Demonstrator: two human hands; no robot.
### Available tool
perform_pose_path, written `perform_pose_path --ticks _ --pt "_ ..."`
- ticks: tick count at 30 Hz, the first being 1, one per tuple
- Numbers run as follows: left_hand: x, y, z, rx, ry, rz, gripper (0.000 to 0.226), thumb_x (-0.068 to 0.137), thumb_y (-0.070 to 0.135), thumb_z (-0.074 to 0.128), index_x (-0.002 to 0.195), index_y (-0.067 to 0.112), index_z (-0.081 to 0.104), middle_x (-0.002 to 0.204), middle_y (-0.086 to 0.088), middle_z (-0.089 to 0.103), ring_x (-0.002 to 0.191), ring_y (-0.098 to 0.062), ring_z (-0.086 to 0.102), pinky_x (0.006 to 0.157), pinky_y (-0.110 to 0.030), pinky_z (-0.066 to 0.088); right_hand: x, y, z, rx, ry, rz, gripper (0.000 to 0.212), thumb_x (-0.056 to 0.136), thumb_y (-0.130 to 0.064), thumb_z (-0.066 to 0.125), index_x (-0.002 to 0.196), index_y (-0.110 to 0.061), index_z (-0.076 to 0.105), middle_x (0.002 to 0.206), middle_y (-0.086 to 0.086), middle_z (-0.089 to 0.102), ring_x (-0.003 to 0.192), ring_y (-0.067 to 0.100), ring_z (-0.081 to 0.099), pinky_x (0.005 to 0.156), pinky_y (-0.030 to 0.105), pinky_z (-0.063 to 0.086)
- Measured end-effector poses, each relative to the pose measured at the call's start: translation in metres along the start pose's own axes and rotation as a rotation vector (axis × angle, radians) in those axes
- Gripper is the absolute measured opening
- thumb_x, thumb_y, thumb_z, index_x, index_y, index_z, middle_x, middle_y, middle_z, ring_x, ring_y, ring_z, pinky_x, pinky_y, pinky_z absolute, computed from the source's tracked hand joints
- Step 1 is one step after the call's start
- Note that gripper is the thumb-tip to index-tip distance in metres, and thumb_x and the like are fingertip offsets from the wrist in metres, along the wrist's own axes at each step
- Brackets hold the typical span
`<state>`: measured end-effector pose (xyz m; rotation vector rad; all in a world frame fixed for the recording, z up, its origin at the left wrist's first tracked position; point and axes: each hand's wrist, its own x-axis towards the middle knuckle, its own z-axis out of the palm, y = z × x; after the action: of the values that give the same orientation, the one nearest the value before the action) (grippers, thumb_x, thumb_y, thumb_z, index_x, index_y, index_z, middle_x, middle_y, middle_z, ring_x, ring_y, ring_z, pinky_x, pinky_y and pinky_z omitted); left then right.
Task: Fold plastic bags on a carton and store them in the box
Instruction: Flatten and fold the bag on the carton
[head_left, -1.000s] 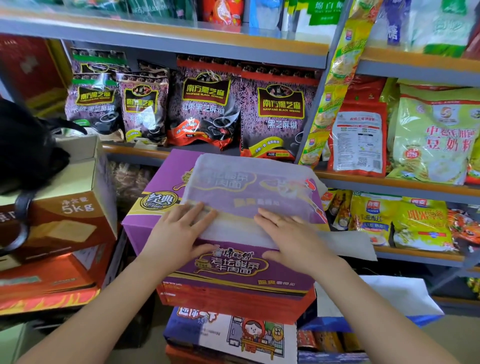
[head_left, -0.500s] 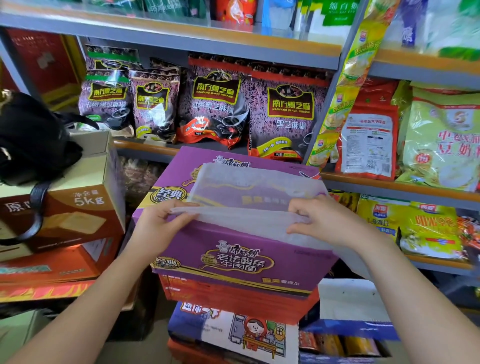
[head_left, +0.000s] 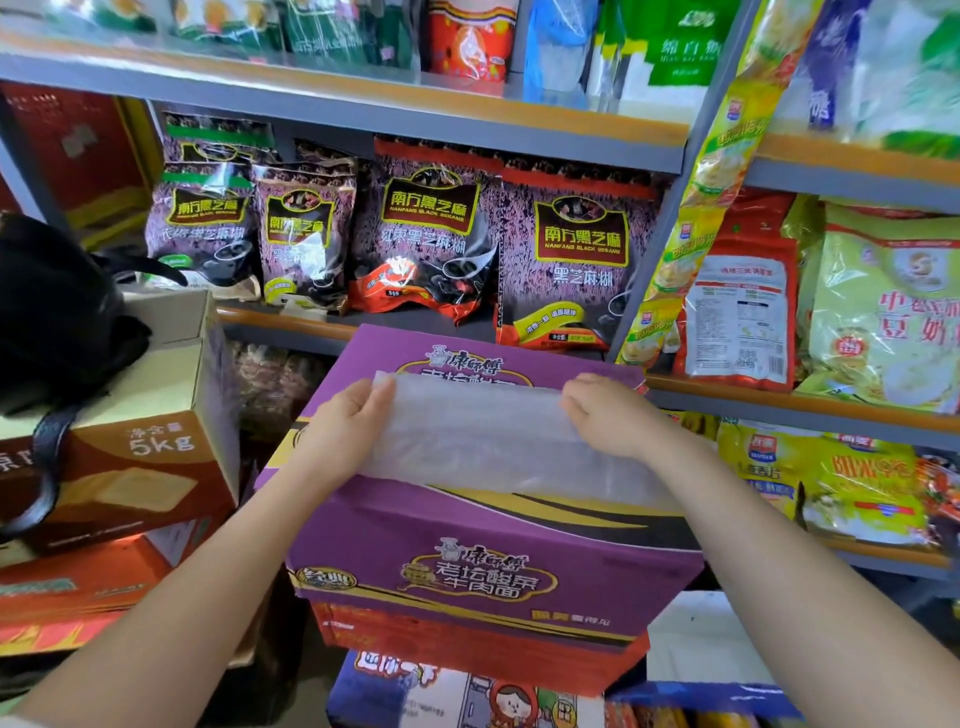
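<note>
A translucent white plastic bag (head_left: 498, 447) lies folded over on top of a purple noodle carton (head_left: 467, 566). My left hand (head_left: 348, 426) pinches the bag's far left corner near the carton's back edge. At the far right corner, my right hand (head_left: 608, 415) holds the folded edge with curled fingers. The bag now forms a band across the carton's top, and its right end hangs past the carton's right side.
The purple carton rests on a red carton (head_left: 467, 649) and more boxes below. A brown 5kg box (head_left: 130, 441) with a black bag (head_left: 57, 312) on it stands at the left. Shelves of packaged food (head_left: 431, 239) rise directly behind. A white box (head_left: 701, 639) sits low right.
Both hands lifted the bag's near edge and carried it away from me to the far edge, folding the bag in half. The camera moved closer.
</note>
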<state>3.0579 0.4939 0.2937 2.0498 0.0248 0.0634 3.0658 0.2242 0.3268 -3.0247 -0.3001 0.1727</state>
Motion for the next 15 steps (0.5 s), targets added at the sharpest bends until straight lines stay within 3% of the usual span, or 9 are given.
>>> perform_pose_path --ticks 2,4,6,8,12,15 --pt "0.007 -0.003 0.002 0.124 -0.028 0.005 0.051 0.080 0.058 0.048 0.082 0.007 0.051 0.080 -0.004 0.058 0.082 -0.026 0.055 0.070 -0.040 0.039 0.008 0.005 0.012 0.017 -0.033 0.047 0.022 0.099 -0.020 0.030 0.089 -0.012 0.048 0.103 0.009 0.048 0.101 0.030 0.052 0.087 0.040 0.043" --pt "0.010 -0.003 0.007 0.373 -0.016 0.053 0.028 0.089 0.036 0.053 0.079 0.010 0.046 0.077 -0.008 0.054 0.084 -0.033 0.055 0.062 -0.034 0.029 0.014 0.008 0.020 0.008 0.033 0.062 0.026 0.099 -0.020 0.032 0.097 -0.007 0.054 0.108 0.012 0.051 0.102 0.030 0.052 0.085 0.039 0.043" --pt "0.018 -0.007 0.011 0.495 0.015 0.102 0.020 0.093 0.023 0.049 0.092 0.003 0.050 0.085 -0.021 0.059 0.090 -0.040 0.055 0.062 -0.035 0.028 0.019 0.007 0.023 -0.054 0.101 0.064 0.027 0.098 -0.021 0.033 0.104 -0.006 0.055 0.109 0.011 0.054 0.103 0.030 0.053 0.080 0.036 0.042" --pt "0.026 -0.009 0.015 0.575 0.001 0.091 0.028 0.094 0.021 0.045 0.109 -0.003 0.047 0.099 -0.028 0.061 0.095 -0.043 0.055 0.066 -0.038 0.034 0.025 0.004 0.024 -0.123 0.114 0.068 0.024 0.098 -0.023 0.034 0.104 -0.010 0.053 0.108 0.009 0.058 0.101 0.029 0.055 0.073 0.035 0.040" --pt "0.032 -0.003 0.017 0.813 0.001 0.084 0.035 0.093 0.026 0.047 0.118 0.003 0.041 0.103 -0.022 0.060 0.093 -0.042 0.059 0.063 -0.036 0.036 0.033 0.004 0.026 -0.148 0.114 0.099 0.013 0.098 -0.028 0.036 0.091 -0.018 0.041 0.099 0.008 0.065 0.093 0.029 0.059 0.074 0.035 0.038" --pt "0.040 -0.010 0.020 0.978 0.132 0.403 0.046 0.073 0.015 0.069 0.114 0.001 0.054 0.103 -0.019 0.061 0.080 -0.039 0.063 0.055 -0.037 0.048 0.038 0.009 0.028 -0.127 0.132 0.117 0.017 0.098 -0.033 0.038 0.092 -0.018 0.044 0.099 0.007 0.066 0.094 0.029 0.058 0.081 0.037 0.039"
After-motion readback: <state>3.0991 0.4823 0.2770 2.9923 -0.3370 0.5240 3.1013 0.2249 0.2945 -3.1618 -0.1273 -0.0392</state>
